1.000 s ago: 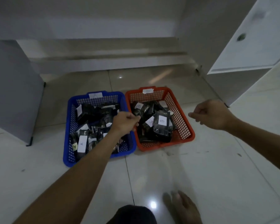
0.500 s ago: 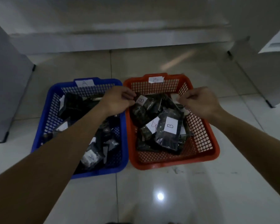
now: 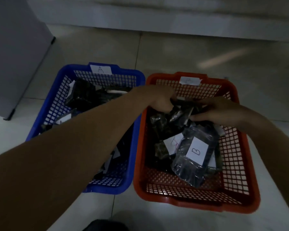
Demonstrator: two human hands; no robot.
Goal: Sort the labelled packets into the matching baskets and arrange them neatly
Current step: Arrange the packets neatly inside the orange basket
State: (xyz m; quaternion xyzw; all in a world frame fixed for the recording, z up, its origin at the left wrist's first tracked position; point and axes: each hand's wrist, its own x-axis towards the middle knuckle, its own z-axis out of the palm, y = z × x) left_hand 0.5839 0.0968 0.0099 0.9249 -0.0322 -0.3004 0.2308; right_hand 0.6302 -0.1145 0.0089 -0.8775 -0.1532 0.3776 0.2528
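In the head view, the only one, two mesh baskets sit side by side on the tiled floor: a blue basket (image 3: 137, 130) at centre-left, with a paper tag marked A on its far rim, and an orange basket (image 3: 237, 147) at centre-right, with a tag on its far rim whose letter is too blurred to read. Both hold loose heaps of dark packets. Both hands are over the far half of the orange basket. The left hand (image 3: 160, 99) reaches diagonally across the blue basket from the lower left, and its fingers curl down round a dark packet (image 3: 178, 112) at the top of the heap. The right hand (image 3: 218, 112) comes in from the right edge of the frame and lies palm down beside it, fingers stretched toward the left hand and touching the same clump; whether they pinch anything cannot be told. The gripped packet lies directly beneath and between the two hands, with its long axis apparently slanting from upper right to lower left, though blur leaves this unsure. Nearer the camera, lower in the frame, a packet labelled B (image 3: 196, 151) lies face up, overlapping another white-labelled packet (image 3: 172, 144) just to its left. The left hand seems the better placed to lift.
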